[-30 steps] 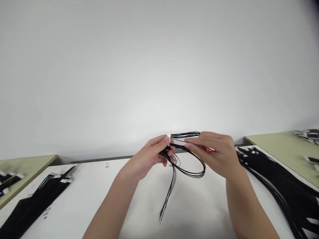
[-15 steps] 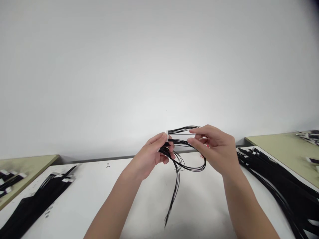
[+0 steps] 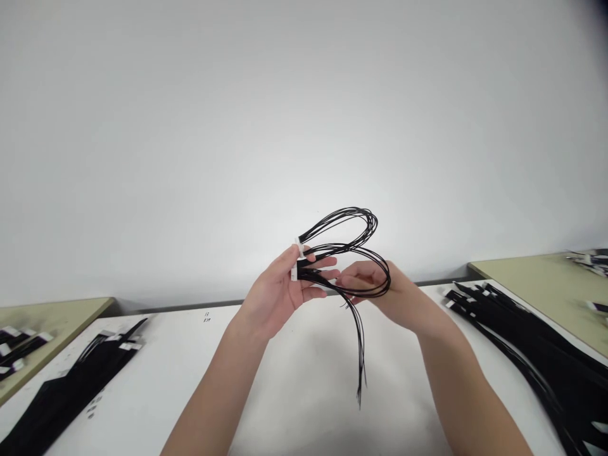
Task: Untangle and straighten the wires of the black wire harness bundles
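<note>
My left hand (image 3: 280, 288) holds a wire harness by its white connectors, the thumb on the upper connector (image 3: 299, 247). A second white connector (image 3: 294, 272) sits just below, against the fingers. Black wires (image 3: 354, 210) leave the upper connector and curve in wide loops to the right. From the lower connector a thin bundle (image 3: 358, 335) hangs down with loose ends. My right hand (image 3: 375, 282) is behind the lower loop, its fingertips pinched together close to my left fingers. A few short wire ends show beneath those fingertips; what they grip is hidden.
On the white table (image 3: 190, 367) lie a black wire bundle (image 3: 80, 386) at left and a larger one (image 3: 532, 342) at right, both with white connectors. Greenish side surfaces (image 3: 527, 269) hold more harness pieces. A pale wall (image 3: 304, 114) rises behind.
My right hand has dropped from the upper wires to below the loop and curled in. The upper wires now stand free in a loop. My left hand has shifted left and its fingers have spread.
</note>
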The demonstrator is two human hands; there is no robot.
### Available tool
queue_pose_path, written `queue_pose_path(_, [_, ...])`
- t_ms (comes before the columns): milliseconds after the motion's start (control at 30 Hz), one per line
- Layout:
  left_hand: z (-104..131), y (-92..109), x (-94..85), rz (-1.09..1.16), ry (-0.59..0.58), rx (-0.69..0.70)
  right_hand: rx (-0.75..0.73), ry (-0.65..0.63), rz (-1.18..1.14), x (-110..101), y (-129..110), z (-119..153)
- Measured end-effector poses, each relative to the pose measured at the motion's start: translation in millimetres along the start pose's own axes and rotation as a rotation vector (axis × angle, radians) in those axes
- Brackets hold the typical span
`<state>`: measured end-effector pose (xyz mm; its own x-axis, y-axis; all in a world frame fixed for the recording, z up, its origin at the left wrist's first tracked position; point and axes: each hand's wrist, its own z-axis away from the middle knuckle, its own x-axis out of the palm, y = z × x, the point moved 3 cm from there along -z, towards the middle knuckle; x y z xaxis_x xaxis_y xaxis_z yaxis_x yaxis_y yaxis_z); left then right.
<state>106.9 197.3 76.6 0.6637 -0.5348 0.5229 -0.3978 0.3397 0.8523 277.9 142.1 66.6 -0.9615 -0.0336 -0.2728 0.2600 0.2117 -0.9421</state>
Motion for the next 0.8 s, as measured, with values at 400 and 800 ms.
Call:
queue_pose_path(400, [2.5, -1.6, 1.7, 0.011, -0.044, -0.009, -0.15, 0.094, 0.207, 14.5, 0.7, 5.1])
queue_pose_path(800, [2.4, -1.8, 2.2, -0.006, -0.035, -0.02, -0.184, 0.294, 0.282, 11.8, -13.2, 12.7])
